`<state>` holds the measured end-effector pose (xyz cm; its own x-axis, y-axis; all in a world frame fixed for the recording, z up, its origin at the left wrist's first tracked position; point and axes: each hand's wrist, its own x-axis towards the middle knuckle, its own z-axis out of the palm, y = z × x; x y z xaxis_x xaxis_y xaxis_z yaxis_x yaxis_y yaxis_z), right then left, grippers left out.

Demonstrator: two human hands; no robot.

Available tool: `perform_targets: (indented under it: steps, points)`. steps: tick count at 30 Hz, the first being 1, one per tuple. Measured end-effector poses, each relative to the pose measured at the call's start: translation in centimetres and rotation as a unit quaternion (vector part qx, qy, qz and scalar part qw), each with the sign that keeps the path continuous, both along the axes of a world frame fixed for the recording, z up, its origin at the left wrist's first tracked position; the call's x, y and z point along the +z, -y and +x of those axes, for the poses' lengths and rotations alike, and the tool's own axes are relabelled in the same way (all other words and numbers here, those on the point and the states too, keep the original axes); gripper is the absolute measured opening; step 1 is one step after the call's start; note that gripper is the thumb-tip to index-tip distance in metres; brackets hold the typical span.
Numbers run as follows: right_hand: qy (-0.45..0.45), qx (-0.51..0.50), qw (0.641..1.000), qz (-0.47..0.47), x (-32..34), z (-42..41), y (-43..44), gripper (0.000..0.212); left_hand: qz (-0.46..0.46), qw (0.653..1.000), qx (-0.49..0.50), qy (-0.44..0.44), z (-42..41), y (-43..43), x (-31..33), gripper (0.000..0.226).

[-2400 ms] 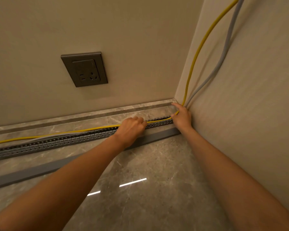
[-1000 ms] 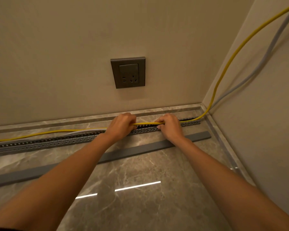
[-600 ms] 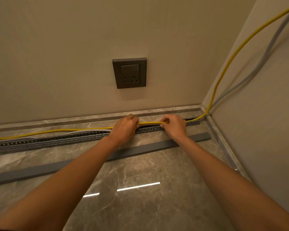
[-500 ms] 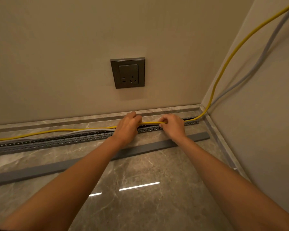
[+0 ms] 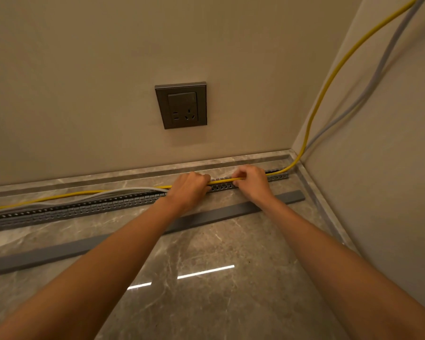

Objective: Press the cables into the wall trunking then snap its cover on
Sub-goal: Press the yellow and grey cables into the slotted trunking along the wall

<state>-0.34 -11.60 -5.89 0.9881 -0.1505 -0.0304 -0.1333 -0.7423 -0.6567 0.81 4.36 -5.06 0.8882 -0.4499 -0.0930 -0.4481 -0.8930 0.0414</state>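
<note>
Nearest me, glossy marble floor (image 5: 206,303). Beyond it the loose grey cover (image 5: 219,213) lies flat, crossed by my forearms. Past that, my left hand (image 5: 188,188) and right hand (image 5: 252,180) are both curled onto the yellow cable (image 5: 222,180) over the slotted trunking (image 5: 84,208). The grey cable (image 5: 123,192) rides above the trunking at left. A socket (image 5: 181,105) sits on the far wall.
</note>
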Motion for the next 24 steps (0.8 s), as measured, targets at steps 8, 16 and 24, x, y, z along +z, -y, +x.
perform_targets:
  steps: [8, 16, 24]
  points:
    - [0.025, 0.008, 1.0, -0.005, -0.6, -0.3, 1.0, 0.02, -0.072, 0.994, -0.013, 0.077, -0.8, 1.4, 0.2, 0.02]
    - [0.058, 0.029, 0.993, -0.096, -1.0, -1.7, 1.5, 0.025, -0.016, 0.991, -0.056, 0.12, -2.1, 1.7, -1.0, 0.023]
    - [0.054, 0.059, 0.988, -0.13, -0.6, -1.7, 1.1, 0.029, -0.005, 0.981, -0.086, 0.176, -2.3, 1.3, -2.8, 0.016]
